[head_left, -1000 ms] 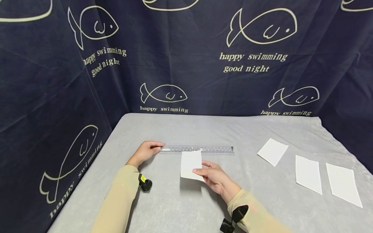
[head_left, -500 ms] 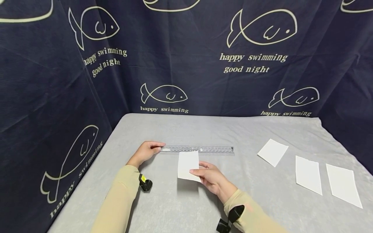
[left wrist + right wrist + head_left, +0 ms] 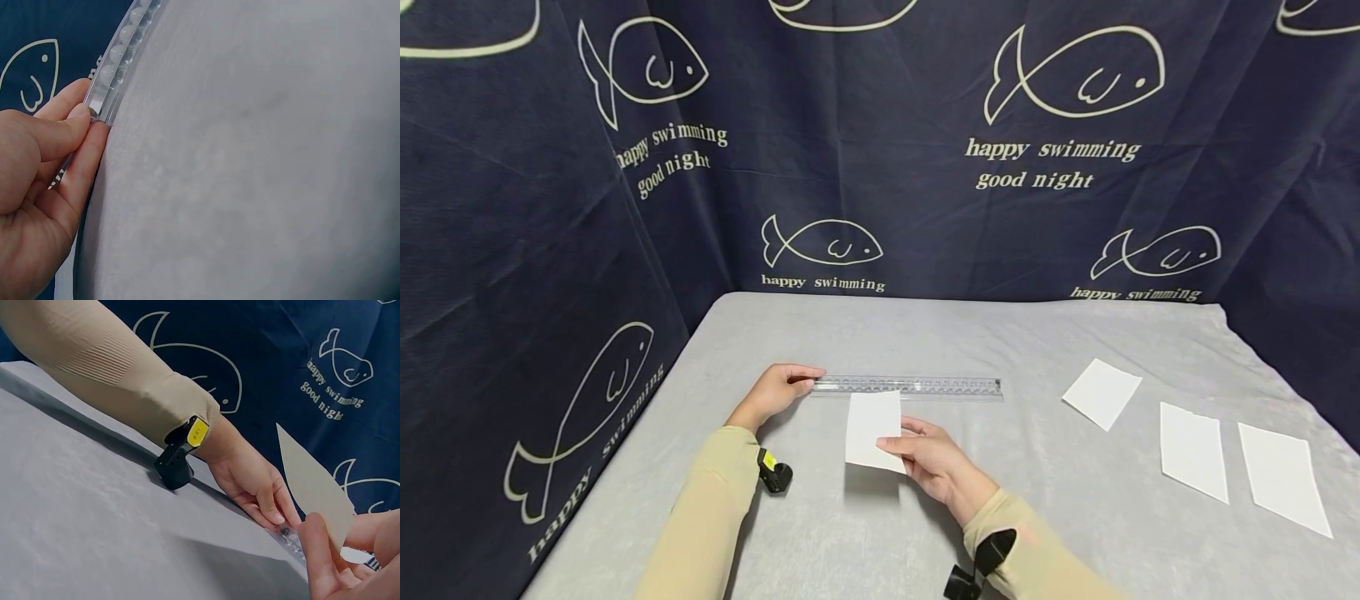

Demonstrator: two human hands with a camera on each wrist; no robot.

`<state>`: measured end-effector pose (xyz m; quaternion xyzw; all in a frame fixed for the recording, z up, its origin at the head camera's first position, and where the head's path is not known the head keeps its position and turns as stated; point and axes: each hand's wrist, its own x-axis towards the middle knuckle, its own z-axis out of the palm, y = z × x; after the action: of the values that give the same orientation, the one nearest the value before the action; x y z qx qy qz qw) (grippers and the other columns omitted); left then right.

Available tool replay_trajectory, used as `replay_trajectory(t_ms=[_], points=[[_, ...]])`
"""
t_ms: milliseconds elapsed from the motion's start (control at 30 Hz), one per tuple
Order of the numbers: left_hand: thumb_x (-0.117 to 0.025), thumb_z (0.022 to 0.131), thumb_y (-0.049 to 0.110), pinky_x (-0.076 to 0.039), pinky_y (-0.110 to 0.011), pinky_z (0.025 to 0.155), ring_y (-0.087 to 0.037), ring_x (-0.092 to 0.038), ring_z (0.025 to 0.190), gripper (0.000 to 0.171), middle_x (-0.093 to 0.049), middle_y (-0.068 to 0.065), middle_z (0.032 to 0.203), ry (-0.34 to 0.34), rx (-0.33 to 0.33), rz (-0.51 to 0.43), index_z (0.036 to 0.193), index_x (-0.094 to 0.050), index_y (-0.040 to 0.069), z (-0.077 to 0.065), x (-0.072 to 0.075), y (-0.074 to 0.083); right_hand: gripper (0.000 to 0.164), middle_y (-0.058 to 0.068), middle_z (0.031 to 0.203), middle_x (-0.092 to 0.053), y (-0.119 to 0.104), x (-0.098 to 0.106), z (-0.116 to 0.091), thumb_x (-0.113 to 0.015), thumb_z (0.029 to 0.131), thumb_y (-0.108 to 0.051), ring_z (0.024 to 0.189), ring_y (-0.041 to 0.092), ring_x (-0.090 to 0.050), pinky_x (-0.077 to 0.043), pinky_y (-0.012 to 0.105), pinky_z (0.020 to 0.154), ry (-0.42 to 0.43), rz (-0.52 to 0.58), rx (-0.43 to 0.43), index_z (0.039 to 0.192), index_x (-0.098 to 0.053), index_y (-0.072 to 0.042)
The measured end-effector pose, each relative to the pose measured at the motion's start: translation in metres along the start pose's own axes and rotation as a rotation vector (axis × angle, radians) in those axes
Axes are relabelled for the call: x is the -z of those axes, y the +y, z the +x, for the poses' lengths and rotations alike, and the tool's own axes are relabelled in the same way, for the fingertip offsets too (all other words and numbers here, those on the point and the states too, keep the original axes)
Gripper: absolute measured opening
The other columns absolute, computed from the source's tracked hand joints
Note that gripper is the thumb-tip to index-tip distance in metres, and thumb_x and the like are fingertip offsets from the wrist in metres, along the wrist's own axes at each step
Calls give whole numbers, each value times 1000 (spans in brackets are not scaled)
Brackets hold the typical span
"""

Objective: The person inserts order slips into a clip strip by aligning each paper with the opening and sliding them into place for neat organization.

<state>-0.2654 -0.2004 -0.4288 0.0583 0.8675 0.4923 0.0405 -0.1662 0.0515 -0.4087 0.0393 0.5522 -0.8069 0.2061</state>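
Observation:
My left hand (image 3: 777, 388) pinches the left end of a long, clear plastic ruler (image 3: 925, 386), which lies across the table. In the left wrist view, thumb and fingers grip the ruler's end (image 3: 107, 94), where round shapes run along its length. My right hand (image 3: 938, 465) holds a small white sheet of paper (image 3: 867, 427) by its right side, thumb on top. The sheet is raised over the table and casts a shadow; its far edge reaches the ruler's near edge in the head view. From the right wrist, the paper (image 3: 312, 478) looks tilted upward.
Three more white paper sheets lie apart on the right of the table: one farther back (image 3: 1102, 394), one in the middle (image 3: 1193, 452) and one at the far right (image 3: 1285, 477). A dark blue curtain (image 3: 925, 125) with fish drawings hangs behind the grey tablecloth (image 3: 1045, 333).
My right hand has moved a little to the left, carrying the white sheet along the ruler's near side. The left hand and the ruler have stayed in place.

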Motion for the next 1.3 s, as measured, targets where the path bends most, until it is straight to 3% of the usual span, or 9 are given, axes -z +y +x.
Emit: replay_trajectory(t_ms=[400, 700, 933, 1300], points=[[-61, 88, 2, -38, -43, 97, -28, -52, 114, 25, -62, -12, 117, 7, -10, 15, 111, -69, 7, -1, -1, 2, 49, 9, 87, -66, 0, -10, 0, -57, 82, 15, 78, 14, -64, -53, 28, 73, -9, -2, -3, 127, -39, 16], [-61, 88, 3, -37, -43, 99, -29, -51, 116, 24, -62, -12, 118, 3, -27, 33, 111, -69, 6, -3, 0, 4, 48, 11, 91, -67, 4, -9, 2, -68, 78, 7, 82, 17, -65, -53, 31, 76, -73, 5, 32, 121, -46, 15], [-61, 88, 3, -39, -44, 96, -29, -52, 113, 24, -62, -13, 116, 8, -23, 43, 111, -69, 5, -5, 1, 8, 49, 8, 87, -66, 5, -17, 6, -59, 82, 13, 78, 15, -65, -53, 31, 75, -5, -10, -8, 126, -41, 15], [-60, 89, 3, -39, -44, 95, -28, -53, 112, 24, -62, -12, 116, 2, -17, 30, 111, -69, 5, -5, 0, 7, 46, 8, 85, -66, 6, -23, 12, -58, 82, 14, 77, 14, -64, -53, 30, 75, 5, -7, -17, 125, -43, 15]])
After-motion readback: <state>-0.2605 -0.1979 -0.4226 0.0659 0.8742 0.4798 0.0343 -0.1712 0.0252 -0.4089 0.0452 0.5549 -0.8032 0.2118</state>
